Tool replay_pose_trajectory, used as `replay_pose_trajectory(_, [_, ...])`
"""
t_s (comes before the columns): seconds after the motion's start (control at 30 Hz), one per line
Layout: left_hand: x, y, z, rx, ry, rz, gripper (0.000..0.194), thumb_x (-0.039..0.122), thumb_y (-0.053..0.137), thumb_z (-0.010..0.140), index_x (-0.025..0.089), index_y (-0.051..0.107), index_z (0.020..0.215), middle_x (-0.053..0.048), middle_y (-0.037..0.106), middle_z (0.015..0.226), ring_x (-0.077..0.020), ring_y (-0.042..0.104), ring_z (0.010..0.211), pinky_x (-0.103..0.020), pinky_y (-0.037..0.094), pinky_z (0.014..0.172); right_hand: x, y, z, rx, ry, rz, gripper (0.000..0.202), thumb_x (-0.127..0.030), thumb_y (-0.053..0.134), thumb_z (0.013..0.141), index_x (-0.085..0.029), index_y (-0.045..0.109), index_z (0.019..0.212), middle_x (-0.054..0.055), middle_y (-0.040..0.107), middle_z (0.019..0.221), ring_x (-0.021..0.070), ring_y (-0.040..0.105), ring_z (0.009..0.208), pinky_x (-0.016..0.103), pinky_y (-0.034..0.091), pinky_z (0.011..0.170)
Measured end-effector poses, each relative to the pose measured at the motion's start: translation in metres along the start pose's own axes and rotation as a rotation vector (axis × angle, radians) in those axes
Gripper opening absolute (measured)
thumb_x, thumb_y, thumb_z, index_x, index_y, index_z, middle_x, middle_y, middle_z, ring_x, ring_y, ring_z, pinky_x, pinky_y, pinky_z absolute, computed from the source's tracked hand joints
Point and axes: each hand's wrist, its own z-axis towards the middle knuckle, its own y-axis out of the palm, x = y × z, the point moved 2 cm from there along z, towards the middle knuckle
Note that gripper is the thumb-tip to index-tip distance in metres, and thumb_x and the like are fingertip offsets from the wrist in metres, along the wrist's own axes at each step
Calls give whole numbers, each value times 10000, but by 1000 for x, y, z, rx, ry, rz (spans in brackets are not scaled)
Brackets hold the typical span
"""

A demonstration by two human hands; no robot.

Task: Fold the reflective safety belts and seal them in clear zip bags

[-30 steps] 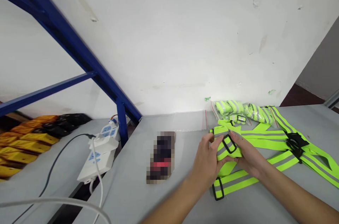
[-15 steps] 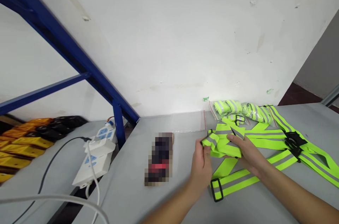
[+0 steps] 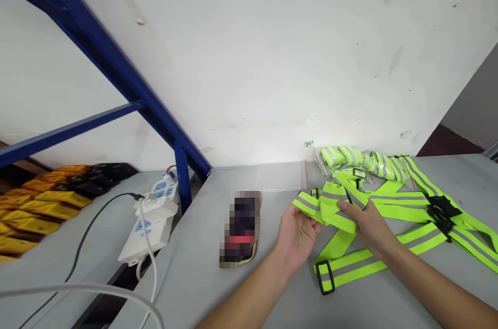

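Note:
A fluorescent yellow-green reflective harness (image 3: 404, 246) with grey stripes and black buckles lies spread over the grey tabletop. My right hand (image 3: 371, 228) grips a folded bunch of its strap (image 3: 337, 207), thumb on top and the other fingers hidden below. Palm turned up, my left hand (image 3: 298, 238) holds the strap's loose end (image 3: 307, 204) from underneath, its fingers curled and partly covered. A black slider buckle (image 3: 325, 277) sits at a strap corner nearer me. Behind the hands, another black buckle (image 3: 358, 173) is partly covered by strap.
Clear bags of rolled reflective straps (image 3: 342, 156) lie against the wall. A flat clear bag (image 3: 282, 177) is left of them. A pixelated dark item (image 3: 241, 228) lies left of my hands. Farther left are a blue frame (image 3: 181, 173), power strips (image 3: 150, 230), cables and yellow packets (image 3: 58, 207).
My left hand has turned palm-up, and the strap end once bunched in it now extends flatter to the left. My right hand keeps its grip. The view has shifted slightly.

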Motion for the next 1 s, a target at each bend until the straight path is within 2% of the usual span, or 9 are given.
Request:
replay_pose_trajectory(0.1, [-6,6,-12,-142,37,-123,243,165,452,787,104,653,909,-125,716,977,-216,685,900,-354,518,913,-3,0,1,35,-40,12,499,-397,781,711,-222,662,1163,61,718,1118,299,653,1061,436,503,937])
replay_pose_trajectory(0.2, [-13,11,-20,-245,0,-108,266,189,488,813,100,647,1008,-138,692,1101,-241,654,1033,-380,456,1014,-7,0,2,56,-39,14,519,-411,800,678,-210,677,1140,74,731,1079,320,654,1054,456,507,929])
replay_pose_trajectory(0.3, [-16,9,-19,-132,-34,-30,260,234,549,874,109,628,1088,-130,686,1145,-234,653,1058,-378,462,1020,-9,0,2,33,-35,20,558,-419,831,624,-210,687,1121,83,744,1030,333,659,1038,467,510,919])
replay_pose_trajectory(0.4, [-12,7,-14,-46,-24,-15,225,207,567,885,108,630,1077,-119,709,1103,-236,671,1029,-396,499,985,-6,-3,3,44,15,46,555,-419,844,599,-215,685,1089,81,749,1010,336,665,1023,464,534,876])
replay_pose_trajectory(0.6, [-3,6,-8,-6,49,-16,171,196,514,928,102,645,987,-113,726,1052,-206,706,927,-374,546,918,2,-4,3,84,61,126,498,-410,794,678,-216,630,1107,72,718,1098,304,641,1073,424,543,869])
replay_pose_trajectory(0.73, [2,5,-4,-11,71,40,148,207,529,918,116,622,987,-125,722,1049,-223,696,970,-367,542,906,-2,4,-1,99,-30,36,574,-422,807,638,-220,598,1133,76,717,1073,316,647,1035,451,529,861])
replay_pose_trajectory(0.8, [5,4,-3,12,162,102,115,222,593,879,150,593,968,-113,722,1049,-231,684,1001,-384,523,922,-7,7,-2,112,-123,-85,590,-413,818,610,-236,580,1120,58,716,1034,305,652,990,438,526,841])
replay_pose_trajectory(0.9, [7,6,-6,6,443,285,148,189,673,803,198,557,894,-74,707,1117,-226,632,1110,-393,456,995,-11,11,-3,116,-222,-291,510,-401,794,635,-248,549,1056,19,694,939,258,647,895,385,521,784])
replay_pose_trajectory(1.0, [-2,8,-11,-27,660,505,105,150,644,810,203,570,863,-69,637,1264,-214,526,1253,-361,377,1063,-12,16,-4,132,-286,-409,413,-402,745,696,-249,520,1006,-1,655,878,222,625,835,338,506,735])
